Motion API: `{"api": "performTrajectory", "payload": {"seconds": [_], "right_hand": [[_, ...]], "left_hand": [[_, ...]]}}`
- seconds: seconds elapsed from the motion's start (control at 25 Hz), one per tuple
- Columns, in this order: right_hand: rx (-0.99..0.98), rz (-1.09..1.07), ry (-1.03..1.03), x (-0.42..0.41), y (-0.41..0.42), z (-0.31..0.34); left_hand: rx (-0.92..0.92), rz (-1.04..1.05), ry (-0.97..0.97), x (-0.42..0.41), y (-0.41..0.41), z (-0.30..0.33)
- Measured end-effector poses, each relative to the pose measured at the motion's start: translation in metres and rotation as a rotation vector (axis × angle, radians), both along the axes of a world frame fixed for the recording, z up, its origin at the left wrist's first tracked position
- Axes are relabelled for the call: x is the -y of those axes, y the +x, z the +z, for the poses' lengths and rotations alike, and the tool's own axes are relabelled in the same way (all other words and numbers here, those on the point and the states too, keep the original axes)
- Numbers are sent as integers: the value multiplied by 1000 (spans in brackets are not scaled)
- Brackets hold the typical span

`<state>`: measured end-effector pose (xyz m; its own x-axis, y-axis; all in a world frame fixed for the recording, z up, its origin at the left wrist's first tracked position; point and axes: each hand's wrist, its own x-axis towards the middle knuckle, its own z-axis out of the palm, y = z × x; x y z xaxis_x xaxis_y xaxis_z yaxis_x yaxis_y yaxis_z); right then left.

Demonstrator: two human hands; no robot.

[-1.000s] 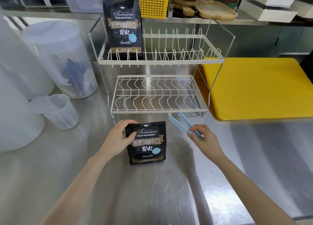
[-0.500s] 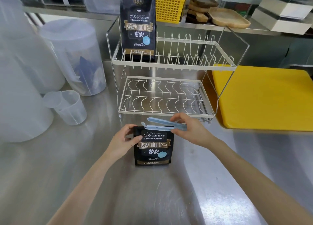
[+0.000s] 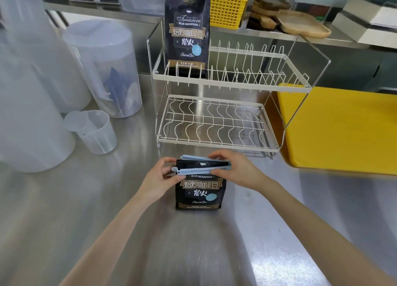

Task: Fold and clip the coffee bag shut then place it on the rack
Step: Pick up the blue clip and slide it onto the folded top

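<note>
A black coffee bag (image 3: 200, 190) with its top folded down stands on the steel counter in front of the white wire rack (image 3: 232, 85). A light blue clip (image 3: 199, 169) lies across the folded top, its two arms on either side of the fold. My right hand (image 3: 236, 169) holds the clip's right, hinged end. My left hand (image 3: 160, 179) grips the bag's left edge and the clip's free end. A second, taller coffee bag (image 3: 188, 29) stands on the rack's upper tier at the left.
A yellow cutting board (image 3: 343, 131) lies right of the rack. Translucent plastic containers (image 3: 103, 68) and a small measuring cup (image 3: 94, 133) stand at the left. A yellow basket (image 3: 228, 5) and wooden trays (image 3: 300, 23) sit on the back shelf.
My right hand brought the blue clip from the right of the bag over to its folded top and slid it across. My left hand stayed on the bag's left side.
</note>
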<state>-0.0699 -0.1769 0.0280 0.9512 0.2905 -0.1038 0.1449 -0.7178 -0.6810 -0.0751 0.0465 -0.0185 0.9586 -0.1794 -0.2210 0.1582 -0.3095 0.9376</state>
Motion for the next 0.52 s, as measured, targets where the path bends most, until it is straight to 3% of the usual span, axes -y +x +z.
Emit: {"api": "performTrajectory", "payload": {"seconds": [0.52], "right_hand": [[17,-41,78,-17,2,-8]], "left_hand": [[-26,1,-53,1,0,4]]}}
